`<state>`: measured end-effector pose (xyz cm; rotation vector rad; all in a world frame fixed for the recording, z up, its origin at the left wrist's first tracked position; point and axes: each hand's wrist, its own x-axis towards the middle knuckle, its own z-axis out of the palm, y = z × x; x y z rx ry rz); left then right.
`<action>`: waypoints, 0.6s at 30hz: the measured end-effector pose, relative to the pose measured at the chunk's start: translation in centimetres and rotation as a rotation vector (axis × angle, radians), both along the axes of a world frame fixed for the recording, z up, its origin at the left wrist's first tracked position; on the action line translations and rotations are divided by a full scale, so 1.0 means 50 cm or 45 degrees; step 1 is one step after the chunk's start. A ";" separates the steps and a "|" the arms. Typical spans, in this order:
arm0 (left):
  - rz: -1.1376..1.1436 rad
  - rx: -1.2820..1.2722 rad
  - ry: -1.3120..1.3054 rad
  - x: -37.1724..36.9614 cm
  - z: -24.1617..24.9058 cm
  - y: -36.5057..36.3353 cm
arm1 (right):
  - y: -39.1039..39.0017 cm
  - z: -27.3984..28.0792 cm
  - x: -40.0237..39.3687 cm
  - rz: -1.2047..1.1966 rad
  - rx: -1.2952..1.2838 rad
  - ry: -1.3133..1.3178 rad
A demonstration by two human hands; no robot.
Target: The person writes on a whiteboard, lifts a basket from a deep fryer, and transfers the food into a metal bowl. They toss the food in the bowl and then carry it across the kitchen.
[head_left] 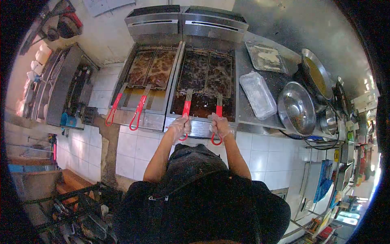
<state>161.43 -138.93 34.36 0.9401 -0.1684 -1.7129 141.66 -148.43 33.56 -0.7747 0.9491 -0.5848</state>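
Observation:
My left hand (179, 127), in a clear plastic glove, is wrapped round the red handle (187, 108) of a fryer basket. Beside it my gloved right hand (220, 125) grips the red handle (219, 110) of a second fryer basket. Both baskets, the left one (194, 71) and the right one (219, 75), sit side by side in dark bubbling oil in the right-hand deep fryer (172, 97). Food pieces show as dark lumps among the foam.
Another fryer (156, 106) on the left holds two baskets with red handles (139, 107) over lighter oil. On the right counter are a white-dusted tray (266, 57), a floury plastic tub (258, 95), a steel bowl (296, 107) and a large pan (317, 77).

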 end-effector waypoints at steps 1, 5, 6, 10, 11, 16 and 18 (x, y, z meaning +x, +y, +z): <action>-0.012 0.013 0.029 0.001 0.001 -0.001 | 0.000 0.000 -0.001 0.011 0.006 -0.014; -0.024 0.035 0.001 0.000 0.017 0.000 | -0.001 0.004 0.002 -0.010 0.027 -0.042; -0.023 0.032 0.001 0.000 0.021 0.000 | 0.002 0.017 0.002 -0.015 0.019 -0.014; -0.050 0.018 0.056 0.001 0.027 0.001 | 0.002 0.024 0.006 -0.020 0.032 0.015; -0.049 -0.005 0.114 0.002 0.028 0.001 | 0.002 0.025 0.007 -0.019 0.030 0.016; -0.012 -0.012 0.038 0.003 0.010 -0.001 | 0.000 0.023 0.009 0.000 -0.058 0.055; -0.008 -0.004 0.062 0.005 0.004 0.001 | 0.000 0.033 0.009 0.021 -0.058 0.028</action>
